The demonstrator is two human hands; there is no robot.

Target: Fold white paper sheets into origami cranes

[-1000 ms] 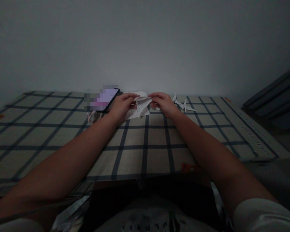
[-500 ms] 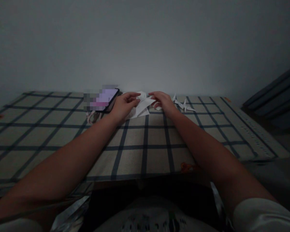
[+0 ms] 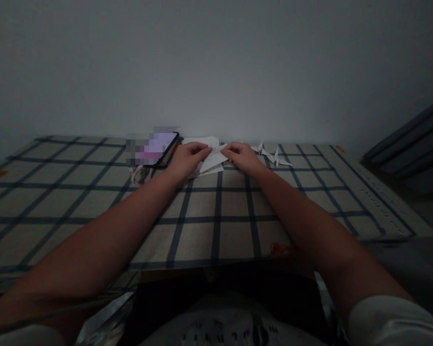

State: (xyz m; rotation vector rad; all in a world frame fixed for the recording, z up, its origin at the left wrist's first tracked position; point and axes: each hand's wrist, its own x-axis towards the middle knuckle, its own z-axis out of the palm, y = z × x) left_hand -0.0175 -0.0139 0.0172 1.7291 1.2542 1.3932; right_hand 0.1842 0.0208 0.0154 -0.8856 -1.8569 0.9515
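At the far middle of the table (image 3: 198,235), two hands pinch one folded paper (image 3: 212,161)

Toward the far edge, just left of the middle crease of light on the wall (image 3: 216,62), the left hand (image 3: 187,159) has a narrow grip, thumb and forefinger closed on the left part of the folded paper. From the right, the right hand (image 3: 243,156) holds the other end the same way, its thumb meeting the forefinger. The folded paper is white, with a pointed panel slanting toward the near left between the hands. Beneath it lies a loose sheet (image 3: 216,169); more white paper (image 3: 198,140) shows on the far side, partly behind the left hand.

Just right of the right hand stand two small folded paper figures (image 3: 277,157), near each other and winged like birds. Left of the left hand is a phone (image 3: 160,146), its screen lit pale purple and pink, partly pixelated. A pale pinkish item (image 3: 140,175) shows at its near side, too dim to name. A checked cloth (image 3: 234,206) with dark lines covers the table, and a white sleeve (image 3: 386,312) shows at the near right.
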